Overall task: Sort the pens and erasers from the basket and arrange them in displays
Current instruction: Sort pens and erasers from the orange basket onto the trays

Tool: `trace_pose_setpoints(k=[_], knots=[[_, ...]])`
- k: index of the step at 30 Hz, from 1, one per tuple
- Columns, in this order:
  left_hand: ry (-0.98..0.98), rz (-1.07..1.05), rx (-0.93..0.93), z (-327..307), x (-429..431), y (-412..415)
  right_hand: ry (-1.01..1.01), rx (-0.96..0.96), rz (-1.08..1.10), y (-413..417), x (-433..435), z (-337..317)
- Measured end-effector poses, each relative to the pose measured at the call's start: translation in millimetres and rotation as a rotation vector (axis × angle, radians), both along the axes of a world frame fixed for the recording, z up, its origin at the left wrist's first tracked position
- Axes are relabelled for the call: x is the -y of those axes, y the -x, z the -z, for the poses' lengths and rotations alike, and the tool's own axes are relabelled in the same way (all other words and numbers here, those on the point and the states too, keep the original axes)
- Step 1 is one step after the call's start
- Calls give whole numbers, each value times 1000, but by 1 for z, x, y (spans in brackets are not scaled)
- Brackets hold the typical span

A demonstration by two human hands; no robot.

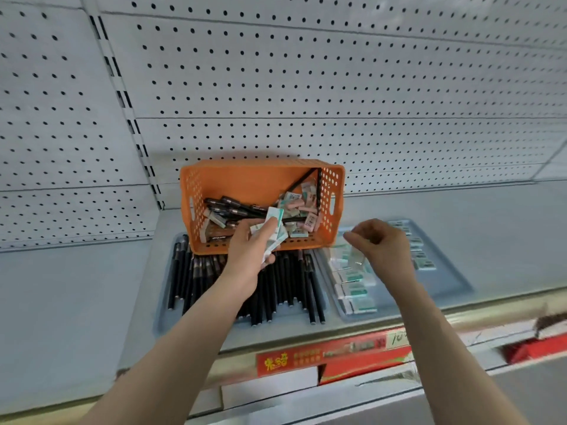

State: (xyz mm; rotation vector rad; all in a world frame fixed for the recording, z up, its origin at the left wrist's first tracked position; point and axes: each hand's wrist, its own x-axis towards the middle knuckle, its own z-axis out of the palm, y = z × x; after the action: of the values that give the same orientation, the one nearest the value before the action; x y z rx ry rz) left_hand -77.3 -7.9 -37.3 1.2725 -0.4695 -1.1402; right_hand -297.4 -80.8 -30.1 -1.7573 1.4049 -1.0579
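Note:
An orange basket [260, 182] stands tilted on the shelf, holding black pens [236, 207] and wrapped erasers [302, 199]. My left hand [250, 250] is at the basket's front edge and grips a small stack of green-and-white erasers [274, 233]. My right hand [382, 243] hovers over the right tray [445, 277] with curled fingers; I cannot tell whether it pinches anything. That tray carries rows of green-and-white erasers [356, 289]. A left tray [162, 314] in front of the basket holds a row of black pens [282, 296].
White pegboard [306, 87] backs the grey shelf [61, 302]. A red price strip [334, 354] runs along the shelf's front edge. Red and white packages [546, 338] lie on a lower level at the right.

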Motion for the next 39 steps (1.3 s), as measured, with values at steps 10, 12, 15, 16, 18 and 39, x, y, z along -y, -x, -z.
trace_pose_setpoints(k=[10,12,15,16,18,39], knots=[[-64,-8,91,-5,6,58,-146,-70,-61,58,65,3],[-61,-30,118,-2,5,69,-189,-129,-158,56,77,2],[-63,-37,109,-3,1,85,-219,-228,-330,42,93,5],[-54,-39,105,-2,-1,89,-210,-253,-372,36,96,8],[-43,-37,91,-1,-4,99,-180,-331,-433,28,102,15],[-56,40,265,-7,9,133,-374,126,-426,70,77,-15]])
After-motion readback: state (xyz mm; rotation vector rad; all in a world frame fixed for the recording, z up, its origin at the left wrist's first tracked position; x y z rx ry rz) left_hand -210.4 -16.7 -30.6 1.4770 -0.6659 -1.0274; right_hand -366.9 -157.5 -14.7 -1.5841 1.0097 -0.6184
